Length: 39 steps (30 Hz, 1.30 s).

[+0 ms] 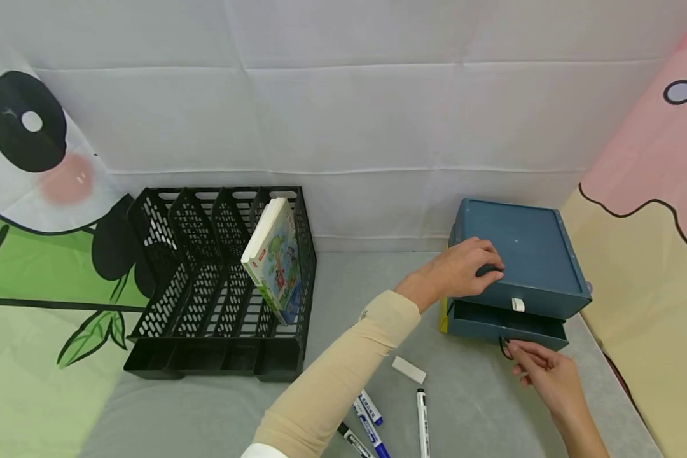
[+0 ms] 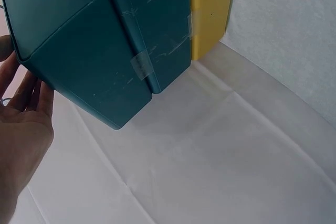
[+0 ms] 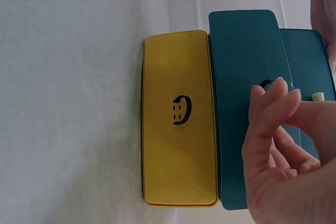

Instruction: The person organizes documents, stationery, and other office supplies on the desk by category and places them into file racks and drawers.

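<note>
A blue-green drawer box [image 1: 515,245] stands on the table at the right. Its lower blue-green drawer [image 1: 492,324] juts out below the top one. My right hand [image 1: 546,372] pinches the black loop pull [image 1: 502,348] on that drawer's front. On the box's top, near its left front edge, rests my left hand [image 1: 464,267], with a dark patch showing between thumb and fingers. In the left wrist view, the fingers [image 2: 29,90] lie against the box's top edge. The top drawer has a white knob [image 3: 318,96]. A yellow drawer [image 3: 178,171] with its own black pull sits below, pushed in.
A black slotted rack [image 1: 212,280] stands at the left, with books [image 1: 277,257] leaning in its right compartment. Several markers [image 1: 423,423] and a white block [image 1: 409,369] lie in front, close to my left forearm. A white cloth [image 1: 355,127] hangs behind.
</note>
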Motion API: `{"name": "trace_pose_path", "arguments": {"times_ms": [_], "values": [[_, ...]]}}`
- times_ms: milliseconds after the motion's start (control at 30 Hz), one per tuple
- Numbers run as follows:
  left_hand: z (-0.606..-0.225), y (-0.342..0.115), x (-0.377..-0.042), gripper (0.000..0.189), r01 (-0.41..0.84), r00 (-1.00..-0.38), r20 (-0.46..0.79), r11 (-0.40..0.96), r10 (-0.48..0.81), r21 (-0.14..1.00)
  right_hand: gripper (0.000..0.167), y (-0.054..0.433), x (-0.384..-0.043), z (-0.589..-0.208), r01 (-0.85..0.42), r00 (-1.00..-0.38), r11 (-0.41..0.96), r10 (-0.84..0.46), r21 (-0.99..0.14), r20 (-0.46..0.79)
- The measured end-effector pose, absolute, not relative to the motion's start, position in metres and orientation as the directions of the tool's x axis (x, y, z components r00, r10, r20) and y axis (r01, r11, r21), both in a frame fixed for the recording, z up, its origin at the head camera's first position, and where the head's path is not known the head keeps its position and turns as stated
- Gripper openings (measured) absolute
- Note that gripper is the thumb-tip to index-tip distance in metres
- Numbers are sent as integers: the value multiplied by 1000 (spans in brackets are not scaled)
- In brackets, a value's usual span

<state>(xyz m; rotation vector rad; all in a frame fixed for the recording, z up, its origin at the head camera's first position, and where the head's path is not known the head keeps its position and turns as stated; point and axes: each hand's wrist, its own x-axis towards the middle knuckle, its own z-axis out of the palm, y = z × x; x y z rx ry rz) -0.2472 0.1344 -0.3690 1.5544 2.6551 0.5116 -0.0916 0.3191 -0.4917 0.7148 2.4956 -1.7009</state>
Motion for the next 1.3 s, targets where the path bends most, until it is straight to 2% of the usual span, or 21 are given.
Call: {"name": "trace_pose_path", "arguments": {"times_ms": [367,833,1300], "values": [[-372,133,-245,29,839,-512,139,458,848,295,46,317,-67,-491,476,-867,299,318,-827,-384],[-371,134,-246,29,847,-503,147,452,852,281,37,315,-46,-494,496,-860,342,321,-798,-397],[-372,133,-245,28,847,-504,164,448,848,287,30,318,-26,-501,549,-817,240,355,-801,-454]]}}
